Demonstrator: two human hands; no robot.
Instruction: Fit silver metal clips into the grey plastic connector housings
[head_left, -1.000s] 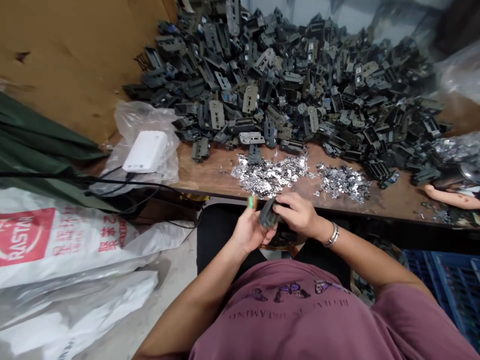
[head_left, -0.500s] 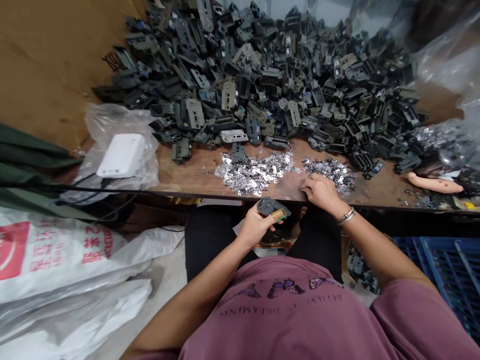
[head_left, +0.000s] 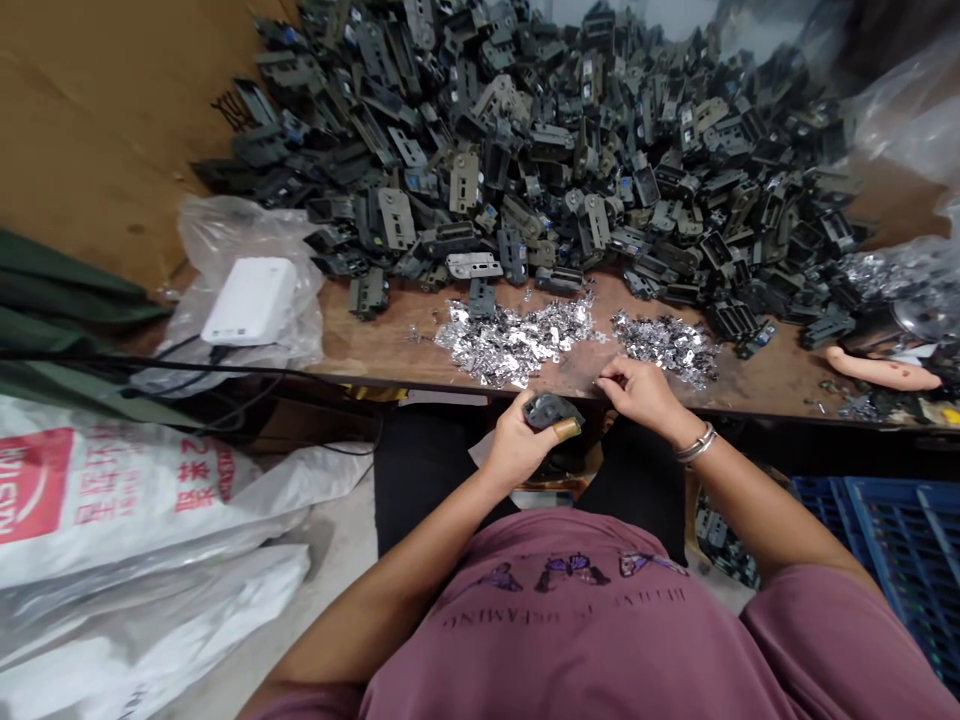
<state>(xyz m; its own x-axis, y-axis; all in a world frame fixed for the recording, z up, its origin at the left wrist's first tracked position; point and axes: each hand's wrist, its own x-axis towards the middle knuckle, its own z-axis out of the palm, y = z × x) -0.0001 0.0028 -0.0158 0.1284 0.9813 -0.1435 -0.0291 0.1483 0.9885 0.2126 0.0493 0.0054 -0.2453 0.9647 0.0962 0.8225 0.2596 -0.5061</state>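
My left hand (head_left: 517, 445) is closed around a dark grey plastic housing (head_left: 551, 408) just off the table's front edge. A tan covering wraps the thumb (head_left: 566, 428), which presses on the housing. To its right, my right hand (head_left: 637, 392) pinches thumb and forefinger together over the table edge; a tiny dark bit shows at the fingertips, too small to name. Beyond that hand lies a small heap of shiny metal clips (head_left: 664, 348). A larger heap of metal clips (head_left: 510, 340) spreads to the left, with one dark housing (head_left: 481, 298) at its back edge.
A big pile of dark housings (head_left: 465, 180) covers the back of the wooden table (head_left: 360, 355). At left, a white box (head_left: 251, 300) with cables sits on clear plastic. A flesh-coloured curved piece (head_left: 881, 370) lies at right. Blue crates (head_left: 892, 530) and white sacks (head_left: 112, 500) flank me below.
My right hand has drawn back slightly toward me and left, its fingers pinched. The housing in my left hand has turned a little, and the view has shifted slightly.
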